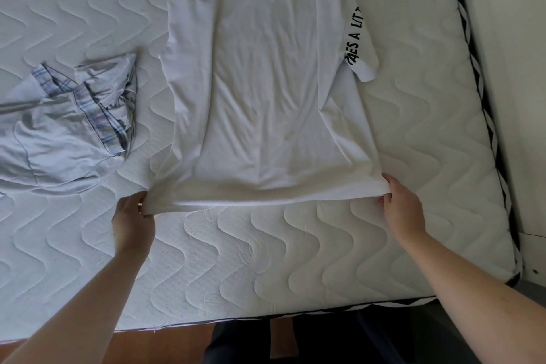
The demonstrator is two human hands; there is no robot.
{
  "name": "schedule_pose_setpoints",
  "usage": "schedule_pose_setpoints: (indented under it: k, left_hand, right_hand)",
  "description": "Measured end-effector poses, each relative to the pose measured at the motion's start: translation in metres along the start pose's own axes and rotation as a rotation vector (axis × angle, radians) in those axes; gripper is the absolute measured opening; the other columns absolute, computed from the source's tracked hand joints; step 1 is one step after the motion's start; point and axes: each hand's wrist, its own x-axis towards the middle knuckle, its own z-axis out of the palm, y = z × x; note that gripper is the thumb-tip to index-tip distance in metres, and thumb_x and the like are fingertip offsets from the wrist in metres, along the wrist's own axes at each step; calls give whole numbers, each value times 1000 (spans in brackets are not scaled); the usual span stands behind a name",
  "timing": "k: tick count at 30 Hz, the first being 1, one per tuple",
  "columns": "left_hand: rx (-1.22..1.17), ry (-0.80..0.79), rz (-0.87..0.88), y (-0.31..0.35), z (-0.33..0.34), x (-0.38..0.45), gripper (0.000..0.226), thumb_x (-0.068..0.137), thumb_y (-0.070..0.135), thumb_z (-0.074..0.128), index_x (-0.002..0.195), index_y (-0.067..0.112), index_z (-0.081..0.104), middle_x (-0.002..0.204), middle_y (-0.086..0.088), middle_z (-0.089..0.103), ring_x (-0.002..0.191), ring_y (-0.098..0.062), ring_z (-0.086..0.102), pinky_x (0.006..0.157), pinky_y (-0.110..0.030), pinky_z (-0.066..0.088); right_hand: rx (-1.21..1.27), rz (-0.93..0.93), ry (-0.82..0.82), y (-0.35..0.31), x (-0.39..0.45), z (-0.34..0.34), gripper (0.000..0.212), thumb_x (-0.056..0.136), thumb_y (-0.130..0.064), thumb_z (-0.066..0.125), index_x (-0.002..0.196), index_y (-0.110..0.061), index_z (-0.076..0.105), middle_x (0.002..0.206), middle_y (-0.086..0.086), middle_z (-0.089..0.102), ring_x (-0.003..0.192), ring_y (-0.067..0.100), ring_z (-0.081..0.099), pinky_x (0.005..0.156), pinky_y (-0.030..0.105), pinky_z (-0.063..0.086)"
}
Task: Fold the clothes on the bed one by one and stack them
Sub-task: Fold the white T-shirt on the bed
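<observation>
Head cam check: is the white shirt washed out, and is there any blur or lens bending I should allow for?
Head view: the shirt is bright against the white mattress, its edges faint, but folds and the sleeve print still read. The left hand looks slightly smeared and the right hand sharper, each gripping a hem corner. The mattress's right edge curves, wide-angle bending. The blue garment is soft.
</observation>
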Motion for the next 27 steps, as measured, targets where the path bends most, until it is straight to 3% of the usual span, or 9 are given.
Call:
schedule_pose_setpoints:
  k: [3, 6, 9, 12, 13, 17, 19, 23, 27]
  left_hand:
    - [-296, -63, -270, 6, 1, 1, 38, 87, -3, 40, 116, 15, 58, 97, -10, 67, 82, -31, 67, 73, -40, 53]
    - [-619, -120, -402, 20, 6, -2, 43, 91, -8, 40, 127, 14, 50, 105, -11, 65, 82, -25, 69, 75, -34, 59]
    - [-338, -129, -278, 23, 8, -6, 36, 85, -5, 50, 112, 17, 61, 84, -4, 69, 76, -25, 67, 51, -23, 47]
    - [-170, -85, -221, 19, 4, -8, 35, 84, -1, 50, 107, 21, 65, 79, -2, 67, 74, -31, 60, 55, -31, 41]
    - [-155, -71, -218, 17, 3, -6, 38, 84, 0, 49, 111, 21, 65, 83, -3, 68, 76, -30, 60, 59, -33, 43]
    - [-112, -6, -145, 10, -9, 1, 38, 86, -3, 48, 115, 13, 66, 103, -12, 67, 92, -33, 58, 77, -40, 46]
    - [-125, 29, -142, 12, -16, 3, 35, 88, -2, 47, 117, 8, 64, 110, -18, 62, 100, -38, 56, 85, -45, 44]
    - [-254, -3, -152, 36, -35, -5, 26, 94, 4, 40, 113, 15, 55, 93, -11, 66, 80, -32, 66, 68, -36, 45]
    - [-381, -33, -119, 66, -61, -12, 37, 90, -1, 38, 109, 27, 52, 75, -2, 70, 63, -14, 70, 54, -22, 48]
  right_hand:
    - [-3, -20, -43, 2, -6, -1, 42, 98, -9, 40, 139, -14, 50, 112, 12, 65, 102, 33, 61, 85, 42, 50]
    - [80, 13, 12, 1, -13, -2, 40, 98, -8, 43, 136, -15, 54, 108, 11, 67, 98, 32, 62, 82, 41, 50]
    - [158, 66, 41, -2, -15, -1, 39, 95, -3, 44, 129, -13, 60, 100, 10, 70, 89, 25, 64, 74, 30, 48]
    - [279, 171, 87, -2, -13, -2, 37, 96, -2, 40, 123, -13, 62, 95, 7, 70, 74, 10, 63, 60, 3, 41]
    - [320, 211, 106, -1, -12, -4, 37, 96, -3, 39, 122, -13, 62, 93, 6, 70, 72, 9, 64, 57, 1, 41]
    - [319, 270, 125, 11, -8, -15, 38, 95, -5, 38, 121, -14, 63, 91, 8, 71, 80, 24, 68, 71, 24, 44]
    - [329, 265, 112, 13, -10, -22, 38, 95, -6, 39, 123, -14, 63, 90, 8, 72, 83, 26, 68, 72, 28, 48]
    - [361, 213, 81, 3, -19, -43, 35, 95, -7, 42, 119, -20, 65, 84, 2, 71, 81, 23, 69, 79, 34, 52]
    - [471, 218, 88, -18, -27, -67, 36, 96, -5, 43, 122, -18, 65, 94, -3, 70, 83, 7, 68, 67, 19, 46]
